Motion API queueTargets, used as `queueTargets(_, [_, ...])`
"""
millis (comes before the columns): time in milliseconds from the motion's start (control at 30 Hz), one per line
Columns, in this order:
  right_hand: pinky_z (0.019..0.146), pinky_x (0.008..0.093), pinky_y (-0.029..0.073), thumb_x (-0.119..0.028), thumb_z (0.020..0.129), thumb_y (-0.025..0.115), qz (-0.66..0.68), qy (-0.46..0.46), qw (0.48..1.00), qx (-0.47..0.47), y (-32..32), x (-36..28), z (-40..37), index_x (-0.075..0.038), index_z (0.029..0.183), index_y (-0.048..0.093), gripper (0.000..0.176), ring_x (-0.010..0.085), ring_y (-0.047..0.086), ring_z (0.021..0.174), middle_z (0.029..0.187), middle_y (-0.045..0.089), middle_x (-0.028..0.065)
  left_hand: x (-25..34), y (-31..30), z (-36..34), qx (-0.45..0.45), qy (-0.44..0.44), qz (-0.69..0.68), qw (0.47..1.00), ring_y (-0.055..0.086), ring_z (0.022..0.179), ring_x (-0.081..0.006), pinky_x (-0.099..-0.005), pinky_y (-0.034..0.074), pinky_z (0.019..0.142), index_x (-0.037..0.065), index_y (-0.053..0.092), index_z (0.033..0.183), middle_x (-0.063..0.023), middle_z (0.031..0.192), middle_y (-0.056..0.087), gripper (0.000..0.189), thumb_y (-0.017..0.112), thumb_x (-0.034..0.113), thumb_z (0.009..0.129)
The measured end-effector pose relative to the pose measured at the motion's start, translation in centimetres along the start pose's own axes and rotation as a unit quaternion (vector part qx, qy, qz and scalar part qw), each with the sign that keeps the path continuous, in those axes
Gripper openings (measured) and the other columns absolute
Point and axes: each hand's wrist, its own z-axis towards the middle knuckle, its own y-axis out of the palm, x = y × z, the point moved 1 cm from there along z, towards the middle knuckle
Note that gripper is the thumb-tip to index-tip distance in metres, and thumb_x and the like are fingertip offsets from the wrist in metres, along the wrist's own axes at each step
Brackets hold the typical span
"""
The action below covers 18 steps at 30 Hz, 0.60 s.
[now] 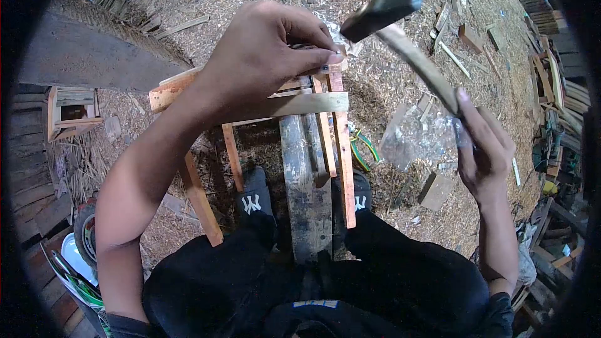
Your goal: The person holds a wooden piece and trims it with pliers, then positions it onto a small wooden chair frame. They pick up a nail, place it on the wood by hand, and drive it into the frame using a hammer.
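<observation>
My left hand (269,50) pinches something small, perhaps a nail, at the top corner of a wooden frame; the fingertips partly hide it. The frame has several legs, among them a reddish right leg (343,150), and a pale crosspiece (300,104) passes below my wrist. Gripped in my right hand (485,150) is the wooden handle of a hammer (383,15). Its dark head is raised to the right of my left fingertips, apart from the frame. Under the frame lies a worn plank (307,213), running between my feet.
Green-handled pliers (363,150) lie on the ground right of the frame, beside a clear plastic bag (416,138). A wood block (436,191) and offcuts are scattered on shavings. A broad board (94,53) juts in at left. Wood is piled along the right edge.
</observation>
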Motion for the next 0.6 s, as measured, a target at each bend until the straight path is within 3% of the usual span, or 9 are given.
queueTargets(67, [0.048,0.0337,0.040,0.003,0.081,0.074,-0.016,-0.017,1.000,0.014,0.03,0.17,-0.14,-0.015,0.134,0.069,0.056,0.0128,0.051,0.057,0.070,0.052,0.0049,-0.33,0.20,-0.09,0.009,-0.015,-0.030,0.999,0.072,0.094,-0.0172,-0.0297,0.059,0.085,0.001,0.078,0.101,-0.0087,0.103,0.074,0.014,0.074,0.001,0.088])
queueTargets(100, [0.047,0.0330,0.039,0.002,0.083,0.074,-0.036,-0.053,0.997,-0.031,-0.01,-0.18,0.48,-0.014,0.135,0.068,0.055,0.0120,0.050,0.056,0.069,0.051,0.0045,-0.44,0.19,-0.05,0.017,-0.028,-0.057,0.998,0.072,0.094,-0.0174,-0.0302,0.060,0.085,0.001,0.078,0.102,-0.0092,0.104,0.074,0.014,0.074,0.001,0.088])
queueTargets(233, [0.047,0.0331,0.039,0.001,0.085,0.074,0.020,-0.014,0.999,0.032,0.61,0.41,-0.20,-0.016,0.137,0.066,0.055,0.0115,0.049,0.055,0.067,0.051,0.0032,-0.25,0.09,-0.06,0.012,0.019,-0.014,1.000,0.072,0.094,-0.0176,-0.0311,0.060,0.086,0.001,0.078,0.102,-0.0101,0.104,0.074,0.014,0.074,0.002,0.088])
queueTargets(400, [0.048,0.0320,0.041,0.004,0.082,0.073,-0.003,-0.026,0.999,-0.021,0.28,-0.23,0.27,-0.014,0.136,0.067,0.057,0.0121,0.050,0.056,0.067,0.051,0.0045,-0.42,0.06,0.02,0.011,0.010,-0.026,1.000,0.072,0.095,-0.0181,-0.0305,0.059,0.087,0.000,0.078,0.102,-0.0108,0.106,0.074,0.015,0.075,0.003,0.087])
queueTargets(467, [0.051,0.0339,0.044,0.006,0.081,0.074,-0.008,0.032,0.999,-0.020,0.09,0.15,-0.26,-0.015,0.135,0.068,0.059,0.0157,0.052,0.056,0.068,0.052,0.0066,-0.01,0.02,-0.10,0.013,0.012,-0.027,0.999,0.072,0.095,-0.0182,-0.0306,0.059,0.087,0.000,0.078,0.101,-0.0107,0.106,0.074,0.015,0.075,0.003,0.087])
queueTargets(533, [0.052,0.0343,0.045,0.006,0.080,0.074,0.011,-0.007,0.999,0.031,0.20,-0.21,0.19,-0.014,0.135,0.068,0.058,0.0171,0.054,0.057,0.069,0.052,0.0073,-0.07,0.06,-0.12,0.015,0.014,-0.028,0.999,0.072,0.094,-0.0182,-0.0307,0.059,0.087,0.000,0.077,0.101,-0.0105,0.105,0.074,0.015,0.076,0.003,0.087])
queueTargets(600, [0.052,0.0332,0.045,0.006,0.080,0.073,-0.012,-0.017,0.999,-0.045,0.15,-0.34,0.23,-0.014,0.136,0.067,0.059,0.0166,0.054,0.058,0.070,0.052,0.0071,-0.49,0.01,0.03,0.018,0.024,-0.011,1.000,0.072,0.093,-0.0181,-0.0310,0.059,0.087,-0.002,0.077,0.100,-0.0104,0.104,0.074,0.014,0.075,0.003,0.087])
